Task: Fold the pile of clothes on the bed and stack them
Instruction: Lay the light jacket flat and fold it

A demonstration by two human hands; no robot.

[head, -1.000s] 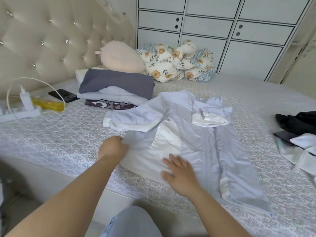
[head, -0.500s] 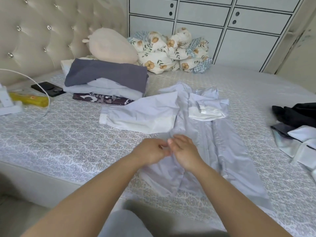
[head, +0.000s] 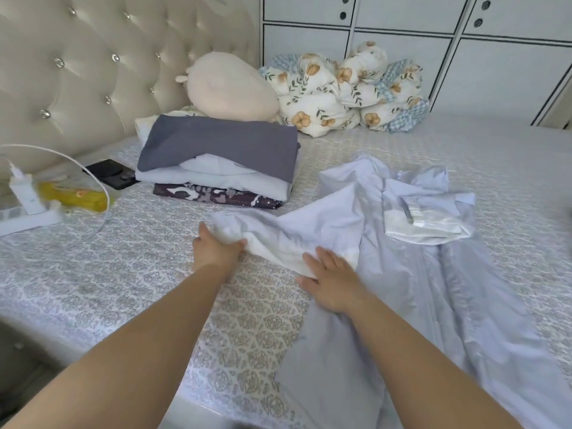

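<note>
The bed carries your pale blue jacket, spread out front and centre, with the stack of folded clothes behind it to the left. Your left hand grips the sleeve cuff while your right hand lies flat with straight fingers, pinning the sleeve. You seem mid-fold: next, bring that cuff across the jacket's body. No writing is readable.

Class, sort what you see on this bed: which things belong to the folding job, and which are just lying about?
Part of the job:
jacket
its sleeve, gripped by the left hand
right hand, flat on the jacket
folded stack

Lying about:
phone
charger
yellow packet
plush toy
floral quilt
</note>
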